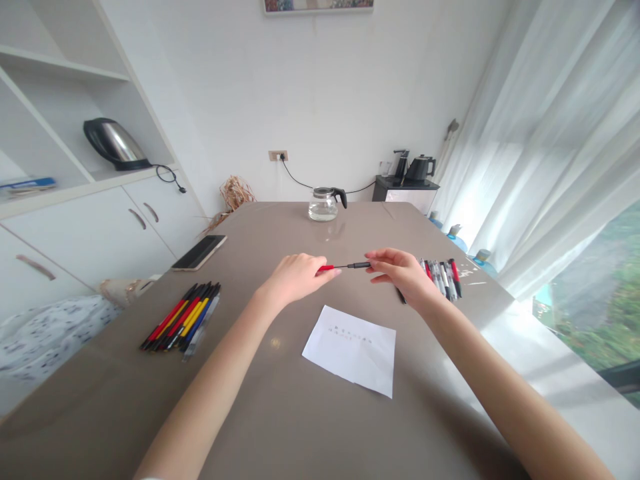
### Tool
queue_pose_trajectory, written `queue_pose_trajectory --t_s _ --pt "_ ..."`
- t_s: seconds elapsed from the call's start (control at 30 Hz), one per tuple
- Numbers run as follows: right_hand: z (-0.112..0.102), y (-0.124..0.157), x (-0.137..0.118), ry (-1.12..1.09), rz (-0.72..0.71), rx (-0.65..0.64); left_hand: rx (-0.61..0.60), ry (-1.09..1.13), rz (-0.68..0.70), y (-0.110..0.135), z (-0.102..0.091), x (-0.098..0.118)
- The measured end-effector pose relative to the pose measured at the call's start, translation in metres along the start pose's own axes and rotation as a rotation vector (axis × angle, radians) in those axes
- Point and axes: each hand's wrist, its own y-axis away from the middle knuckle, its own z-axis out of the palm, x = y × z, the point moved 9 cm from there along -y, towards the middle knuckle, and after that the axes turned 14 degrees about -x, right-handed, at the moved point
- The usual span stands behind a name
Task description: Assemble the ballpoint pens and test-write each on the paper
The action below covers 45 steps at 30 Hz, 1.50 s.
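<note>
My left hand [293, 279] is closed around a red pen barrel [325, 268], most of it hidden in the fingers. My right hand [400, 272] pinches a dark pen part [359, 265] between thumb and fingertips. A thin rod, seemingly a refill [341, 267], bridges the two pieces in mid-air over the table. Below the hands lies a white sheet of paper [350, 360] with a few handwritten lines. A dark pen-like piece [401, 296] rests on the table, partly covered by my right hand.
Several coloured pens [185, 317] lie bundled at left, near a dark phone-like device [200, 253]. Beyond my right hand is a row of clear, red and white pens [443, 280]. A glass pot [323, 208] with clear liquid stands at the table's [265, 230] far end.
</note>
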Motion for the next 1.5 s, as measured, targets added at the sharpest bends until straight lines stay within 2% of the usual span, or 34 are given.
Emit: queue_pose_trajectory --t_s 0.4,0.73,0.93,1.07,1.27,1.5 --pt "-0.006 -0.002 0.010 0.001 0.013 0.016 -0.041 0.002 0.089 0.000 0.005 0.002" --pt "-0.016 -0.005 0.022 -0.022 0.042 0.055 -0.114 0.029 0.052 -0.003 0.016 -0.012" --pt "-0.023 -0.006 0.032 -0.005 0.054 0.127 -0.182 0.070 -0.014 -0.006 0.026 -0.022" --pt "-0.024 -0.011 0.045 0.134 0.074 0.126 -0.216 0.085 -0.025 -0.008 0.033 -0.024" --pt "-0.022 -0.018 0.060 0.488 0.130 0.067 -0.245 0.095 -0.018 -0.013 0.046 -0.021" --pt "-0.007 -0.017 0.065 0.876 0.098 0.020 -0.338 0.149 0.033 -0.019 0.070 -0.003"
